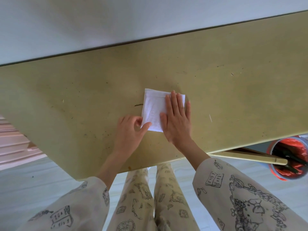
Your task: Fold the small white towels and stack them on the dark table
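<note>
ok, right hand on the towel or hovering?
Touching. Head view: right hand lies flat on the towel, fingers straight, no gap visible.

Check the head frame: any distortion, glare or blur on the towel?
Head view: wide-angle bend, the table edges run tilted and bowed; light is soft and even, with only faint shadows under the hands; the towel is near blown-out white, its weave faint; the left hand and right hand are fairly sharp; the bin at the right edge is stretched.
</note>
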Action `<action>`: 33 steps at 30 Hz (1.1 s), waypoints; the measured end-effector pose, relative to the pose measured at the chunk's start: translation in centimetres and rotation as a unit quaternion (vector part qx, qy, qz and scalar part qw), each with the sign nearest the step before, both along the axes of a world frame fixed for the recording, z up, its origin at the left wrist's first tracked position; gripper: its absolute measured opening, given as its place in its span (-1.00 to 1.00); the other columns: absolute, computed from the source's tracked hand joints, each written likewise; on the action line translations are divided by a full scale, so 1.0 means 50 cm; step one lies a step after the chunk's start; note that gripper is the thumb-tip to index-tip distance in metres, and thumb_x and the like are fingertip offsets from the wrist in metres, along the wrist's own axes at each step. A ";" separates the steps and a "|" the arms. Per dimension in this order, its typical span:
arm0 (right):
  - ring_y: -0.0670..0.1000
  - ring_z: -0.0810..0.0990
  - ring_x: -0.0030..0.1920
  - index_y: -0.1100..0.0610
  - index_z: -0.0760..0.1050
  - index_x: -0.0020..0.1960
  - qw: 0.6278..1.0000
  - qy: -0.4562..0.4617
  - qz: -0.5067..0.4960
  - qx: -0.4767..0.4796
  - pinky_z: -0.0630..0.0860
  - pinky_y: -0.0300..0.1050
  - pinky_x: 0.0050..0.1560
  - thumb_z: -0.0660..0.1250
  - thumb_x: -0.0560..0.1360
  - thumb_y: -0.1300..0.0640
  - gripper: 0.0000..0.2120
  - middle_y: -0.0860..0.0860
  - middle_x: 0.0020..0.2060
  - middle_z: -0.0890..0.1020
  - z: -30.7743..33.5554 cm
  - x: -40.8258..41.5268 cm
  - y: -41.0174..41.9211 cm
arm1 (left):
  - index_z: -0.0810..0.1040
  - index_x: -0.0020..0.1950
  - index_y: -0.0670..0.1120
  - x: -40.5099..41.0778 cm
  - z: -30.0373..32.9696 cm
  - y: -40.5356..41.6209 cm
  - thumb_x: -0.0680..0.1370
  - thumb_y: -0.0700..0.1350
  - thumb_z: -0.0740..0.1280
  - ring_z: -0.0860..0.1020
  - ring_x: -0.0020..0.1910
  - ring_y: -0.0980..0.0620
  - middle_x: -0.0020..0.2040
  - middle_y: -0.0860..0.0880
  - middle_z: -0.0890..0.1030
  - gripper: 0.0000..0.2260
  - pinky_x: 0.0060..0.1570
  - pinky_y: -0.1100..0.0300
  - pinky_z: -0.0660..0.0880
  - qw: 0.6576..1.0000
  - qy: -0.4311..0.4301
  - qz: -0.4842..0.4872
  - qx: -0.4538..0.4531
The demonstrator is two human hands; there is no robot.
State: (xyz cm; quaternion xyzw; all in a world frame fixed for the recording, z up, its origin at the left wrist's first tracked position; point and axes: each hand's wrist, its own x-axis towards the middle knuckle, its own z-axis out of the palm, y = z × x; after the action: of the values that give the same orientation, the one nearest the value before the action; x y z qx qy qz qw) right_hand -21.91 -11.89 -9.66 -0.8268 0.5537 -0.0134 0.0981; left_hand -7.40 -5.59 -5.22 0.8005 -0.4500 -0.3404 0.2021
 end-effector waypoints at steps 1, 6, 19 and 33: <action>0.14 0.23 0.45 0.25 0.20 0.45 1.000 -0.001 -0.001 0.000 0.01 0.14 0.42 -0.05 0.57 0.00 -0.47 0.17 0.44 0.28 0.001 0.000 0.000 | 0.54 -0.09 -0.08 -0.001 0.003 0.000 0.43 0.07 0.39 0.36 0.00 0.07 -0.14 0.04 0.50 -0.77 0.07 0.20 0.33 1.000 0.012 0.007 0.011; 0.13 0.22 0.46 0.25 0.19 0.46 1.000 -0.005 -0.007 0.002 -0.01 0.13 0.43 -0.04 0.57 -0.01 -0.46 0.16 0.45 0.27 0.003 0.002 0.001 | 0.52 0.01 -0.05 -0.001 0.026 0.000 0.45 0.01 0.39 0.34 0.07 0.07 -0.08 0.12 0.45 -0.79 0.08 0.29 0.31 0.997 0.056 0.015 0.048; 0.11 0.20 0.46 0.24 0.17 0.47 1.000 0.003 -0.013 -0.001 -0.02 0.13 0.43 -0.04 0.57 -0.02 -0.46 0.15 0.46 0.26 0.004 0.005 0.001 | 0.33 0.18 0.03 -0.001 0.045 -0.011 0.47 -0.15 0.38 0.39 -0.31 0.22 -0.07 0.12 0.54 -0.64 -0.21 0.45 0.36 0.972 0.219 0.038 0.076; 0.11 0.18 0.47 0.22 0.16 0.47 1.000 0.001 -0.019 0.000 -0.01 0.15 0.44 -0.04 0.57 -0.04 -0.45 0.15 0.46 0.24 0.003 0.005 0.002 | 0.36 0.12 -0.07 -0.012 0.030 -0.042 0.51 0.02 0.33 0.43 -0.32 0.19 -0.29 0.11 0.46 -0.72 -0.35 0.36 0.33 0.980 0.116 0.140 0.083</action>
State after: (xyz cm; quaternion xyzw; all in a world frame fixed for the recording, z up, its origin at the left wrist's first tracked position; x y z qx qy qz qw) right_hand -21.66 -11.78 -9.49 -0.8162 0.5693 -0.0149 0.0972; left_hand -7.98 -7.70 -3.69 0.8245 -0.2770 -0.4359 0.2313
